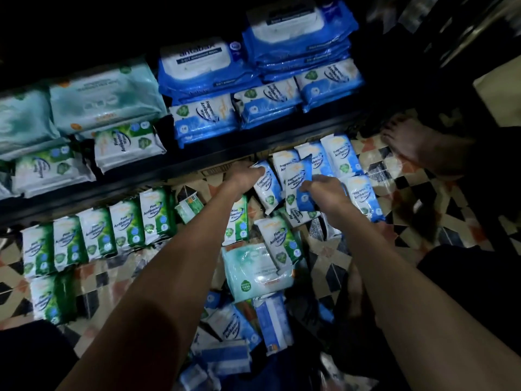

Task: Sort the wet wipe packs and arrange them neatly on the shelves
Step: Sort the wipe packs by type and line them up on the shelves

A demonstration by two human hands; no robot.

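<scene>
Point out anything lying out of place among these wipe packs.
One green pine pack lies tipped on its side right of the upright green row. Below it, mixed packs sit jumbled in a heap on the tiled floor.

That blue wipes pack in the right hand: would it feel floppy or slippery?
Probably soft: the blue wipes pack bends slightly where the right hand pinches it. Its glossy film looks slippery. Being flat, it should not roll.

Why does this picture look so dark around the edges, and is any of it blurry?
Head view: light falls mainly on the middle, where the left hand and right hand hold blue packs; the corners fade to black. The top right is smeared by motion blur, and the shelf edge slants from wide-angle distortion.
</scene>
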